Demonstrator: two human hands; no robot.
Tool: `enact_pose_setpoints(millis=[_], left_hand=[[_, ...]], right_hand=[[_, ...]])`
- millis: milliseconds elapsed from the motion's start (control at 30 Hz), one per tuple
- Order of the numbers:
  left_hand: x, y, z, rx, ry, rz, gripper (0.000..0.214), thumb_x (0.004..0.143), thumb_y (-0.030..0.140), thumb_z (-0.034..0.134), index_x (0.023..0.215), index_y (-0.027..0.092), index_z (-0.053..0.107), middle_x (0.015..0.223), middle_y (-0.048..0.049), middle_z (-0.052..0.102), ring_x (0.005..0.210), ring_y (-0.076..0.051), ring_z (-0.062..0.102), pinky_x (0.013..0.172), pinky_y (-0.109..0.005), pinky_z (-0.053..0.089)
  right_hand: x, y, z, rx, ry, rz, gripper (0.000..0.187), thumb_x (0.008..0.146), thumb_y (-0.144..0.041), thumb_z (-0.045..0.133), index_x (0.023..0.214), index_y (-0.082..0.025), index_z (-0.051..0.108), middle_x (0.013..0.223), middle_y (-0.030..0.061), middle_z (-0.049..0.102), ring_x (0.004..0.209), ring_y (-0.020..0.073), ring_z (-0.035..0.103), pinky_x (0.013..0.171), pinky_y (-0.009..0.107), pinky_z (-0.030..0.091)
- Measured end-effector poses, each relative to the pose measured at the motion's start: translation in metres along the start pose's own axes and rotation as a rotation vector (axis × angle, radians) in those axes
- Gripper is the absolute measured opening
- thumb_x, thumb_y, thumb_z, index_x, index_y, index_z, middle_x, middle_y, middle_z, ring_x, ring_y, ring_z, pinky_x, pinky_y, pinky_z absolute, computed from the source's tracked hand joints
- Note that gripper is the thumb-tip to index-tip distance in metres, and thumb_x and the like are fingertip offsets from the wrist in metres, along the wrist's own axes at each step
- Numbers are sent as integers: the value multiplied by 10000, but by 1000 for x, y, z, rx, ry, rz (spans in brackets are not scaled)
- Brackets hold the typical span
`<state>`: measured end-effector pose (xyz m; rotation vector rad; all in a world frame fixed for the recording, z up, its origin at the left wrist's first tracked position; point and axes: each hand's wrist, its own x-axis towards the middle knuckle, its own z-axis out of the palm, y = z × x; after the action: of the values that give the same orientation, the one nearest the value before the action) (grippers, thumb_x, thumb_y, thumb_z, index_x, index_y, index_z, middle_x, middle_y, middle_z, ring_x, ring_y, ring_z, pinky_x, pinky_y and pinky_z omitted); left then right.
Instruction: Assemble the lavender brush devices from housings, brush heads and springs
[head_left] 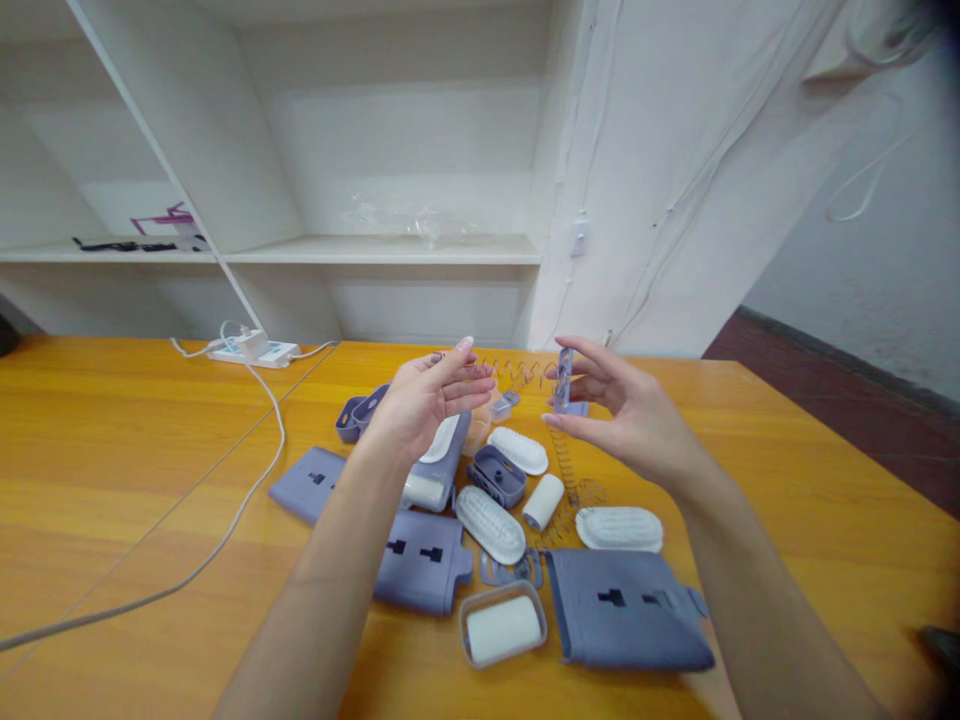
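Observation:
Between the thumb and fingers of my right hand [619,405] is a small translucent grey-purple plastic piece [564,380], held upright above the table. My left hand [439,398] is raised to the left of it, fingers loosely stretched out and thumb apart. A long thin coil spring [529,374] runs sideways behind my left hand towards my right hand; whether my left hand touches it, I cannot tell. More tangled coil [566,465] trails down among the parts below. White ribbed oval pads [491,524], a white roller [544,501] and an oval grey case [497,475] lie under my hands.
Grey-purple flat housings with dark slots [626,610] lie near the front, beside a clear tray [502,660] containing a white cylinder. A power strip [255,348] with a white cable [277,440] is at the left. White shelving [382,250] stands behind the wooden table [150,450].

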<state>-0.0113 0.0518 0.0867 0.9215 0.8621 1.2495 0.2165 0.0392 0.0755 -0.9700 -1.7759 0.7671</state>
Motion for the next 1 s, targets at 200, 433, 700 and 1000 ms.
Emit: enact_pose_setpoints(millis=[200, 433, 700, 1000], left_hand=[[-6, -6, 11, 158, -190, 113, 475, 755, 401, 755, 1116, 149, 577, 1061, -124, 663, 973, -222, 655, 813, -367, 547], [-9, -17, 16, 408, -439, 295, 966, 595, 193, 857, 1424, 319, 377, 1496, -108, 360, 1268, -281, 495, 1051, -471, 415], [4, -27, 11, 467, -426, 375, 847, 643, 164, 823, 1401, 173, 444, 1426, -161, 486, 1326, -273, 457, 1118, -430, 353], [-2, -18, 8, 351, -483, 190, 949, 607, 75, 817, 1440, 194, 377, 1457, -189, 447, 1278, -296, 513, 1083, -478, 400]], right_hand=[[1, -4, 8, 327, -66, 73, 825, 653, -271, 845, 1380, -286, 455, 1147, 81, 674, 927, 216, 677, 874, 414, 551], [0, -5, 20, 698, -235, 245, 698, 724, -154, 787, 1349, -264, 497, 1160, 78, 695, 1003, 193, 683, 868, 317, 545], [0, 1, 23, 814, -259, 349, 684, 744, -111, 759, 1353, -244, 477, 1201, 96, 685, 1038, 181, 674, 896, 301, 525], [0, 0, 19, 891, -262, 401, 464, 846, -196, 654, 1294, -229, 537, 1086, 94, 733, 975, 220, 708, 863, 377, 552]])
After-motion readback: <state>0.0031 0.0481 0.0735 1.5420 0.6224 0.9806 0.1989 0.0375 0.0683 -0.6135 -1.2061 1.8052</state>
